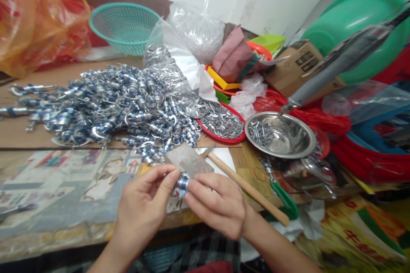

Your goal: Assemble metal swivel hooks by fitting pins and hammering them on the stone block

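Between my fingertips, close above the table's front edge, is a small blue-and-silver metal fitting [182, 183]. My left hand [144, 200] pinches its left end between thumb and forefinger. At its other end, the fingers of my right hand [218, 202] close round it. Part of the fitting is hidden behind the fingers. Just beyond my hands lies a flat grey metal plate [188, 158]. A hammer with a wooden handle [250, 190] lies slantwise to the right, its head by the plate. Behind, a large pile of similar blue-and-silver fittings [105, 102] covers cardboard.
A red tray [238, 138] holds small metal pieces. Beside it, a steel bowl [297, 140] contains thin pins, with a grey cylindrical power tool [346, 59] hanging over it. Farther back are a turquoise basket [124, 25], plastic bags, a cardboard box [297, 64] and a green basin [349, 17].
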A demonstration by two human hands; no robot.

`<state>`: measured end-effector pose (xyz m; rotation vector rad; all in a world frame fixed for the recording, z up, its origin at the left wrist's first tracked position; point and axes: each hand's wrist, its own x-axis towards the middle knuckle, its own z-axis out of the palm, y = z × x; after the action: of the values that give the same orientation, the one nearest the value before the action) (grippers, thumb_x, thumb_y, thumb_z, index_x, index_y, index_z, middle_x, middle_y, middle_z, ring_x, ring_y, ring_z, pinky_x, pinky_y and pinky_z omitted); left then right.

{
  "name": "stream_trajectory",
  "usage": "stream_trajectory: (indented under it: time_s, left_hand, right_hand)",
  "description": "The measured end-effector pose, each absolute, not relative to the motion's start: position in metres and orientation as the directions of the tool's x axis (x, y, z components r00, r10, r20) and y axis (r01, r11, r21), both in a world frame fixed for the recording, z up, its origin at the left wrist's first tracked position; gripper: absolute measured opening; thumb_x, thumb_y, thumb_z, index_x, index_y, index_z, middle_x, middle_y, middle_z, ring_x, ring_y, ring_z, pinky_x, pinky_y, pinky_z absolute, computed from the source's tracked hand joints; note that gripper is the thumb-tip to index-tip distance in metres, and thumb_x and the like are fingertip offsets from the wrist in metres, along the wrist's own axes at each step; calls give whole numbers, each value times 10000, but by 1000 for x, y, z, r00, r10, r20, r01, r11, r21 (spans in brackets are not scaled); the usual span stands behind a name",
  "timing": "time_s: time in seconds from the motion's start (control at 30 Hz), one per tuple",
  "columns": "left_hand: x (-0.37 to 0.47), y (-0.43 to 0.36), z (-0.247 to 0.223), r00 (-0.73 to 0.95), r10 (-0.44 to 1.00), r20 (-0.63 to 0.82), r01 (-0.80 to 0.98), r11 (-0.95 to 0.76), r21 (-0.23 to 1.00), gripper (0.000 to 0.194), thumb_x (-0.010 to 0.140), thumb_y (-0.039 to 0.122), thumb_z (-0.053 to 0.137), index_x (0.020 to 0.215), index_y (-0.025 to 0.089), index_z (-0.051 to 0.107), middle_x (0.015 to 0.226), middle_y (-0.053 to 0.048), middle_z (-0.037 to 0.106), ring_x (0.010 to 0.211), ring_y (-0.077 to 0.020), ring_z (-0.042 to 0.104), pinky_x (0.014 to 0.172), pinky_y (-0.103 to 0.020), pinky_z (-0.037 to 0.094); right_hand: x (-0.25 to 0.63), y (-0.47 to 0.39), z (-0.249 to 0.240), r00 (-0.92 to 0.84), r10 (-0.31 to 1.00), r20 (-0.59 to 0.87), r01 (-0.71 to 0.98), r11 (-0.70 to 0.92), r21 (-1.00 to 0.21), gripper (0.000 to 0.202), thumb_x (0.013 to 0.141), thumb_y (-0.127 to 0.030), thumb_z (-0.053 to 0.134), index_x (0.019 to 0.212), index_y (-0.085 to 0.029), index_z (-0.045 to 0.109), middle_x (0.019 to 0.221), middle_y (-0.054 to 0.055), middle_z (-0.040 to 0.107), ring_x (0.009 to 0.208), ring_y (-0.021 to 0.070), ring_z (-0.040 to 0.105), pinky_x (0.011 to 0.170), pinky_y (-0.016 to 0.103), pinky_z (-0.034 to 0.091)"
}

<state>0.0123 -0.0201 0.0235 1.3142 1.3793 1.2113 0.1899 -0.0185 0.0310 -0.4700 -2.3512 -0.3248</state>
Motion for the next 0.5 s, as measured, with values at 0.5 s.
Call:
stream_trajectory:
  time_s: [0.5]
  left_hand:
    - [5, -20, 22, 102, 987, -128, 29, 125, 992, 182, 724, 373, 648, 753, 205, 713, 758, -17, 733, 749, -186, 648, 697, -251, 502]
  right_hand:
    - [188, -26, 21, -479, 459, 749, 484, 849, -211, 332, 804, -58, 478, 1074, -181, 627, 910, 80, 709, 812, 167, 670, 665, 266, 561]
